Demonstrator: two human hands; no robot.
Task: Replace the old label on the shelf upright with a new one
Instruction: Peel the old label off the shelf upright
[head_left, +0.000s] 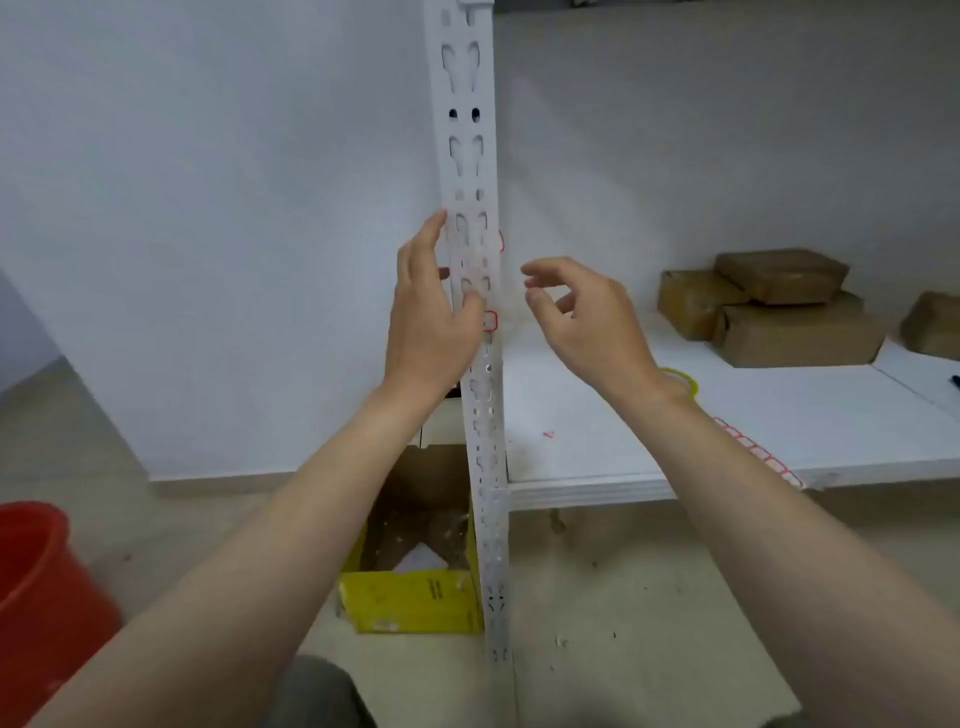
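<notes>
A white slotted shelf upright (467, 130) rises through the middle of the view. My left hand (431, 306) rests flat against its left face, fingers pointing up and thumb on the front. A small red-bordered white label (490, 321) sits on the upright just right of that thumb. A second red-edged label (501, 240) shows on the upright's right edge higher up. My right hand (582, 312) hovers to the right of the upright, fingers curled and apart, holding nothing that I can see. A strip of red-bordered labels (756, 452) lies on the shelf board under my right forearm.
The white shelf board (831, 415) carries brown wrapped parcels (779, 306) at the back and a yellow tape roll (680, 382). On the floor stand an open yellow cardboard box (415, 571) beside the upright's foot and a red bucket (36, 582) at the left.
</notes>
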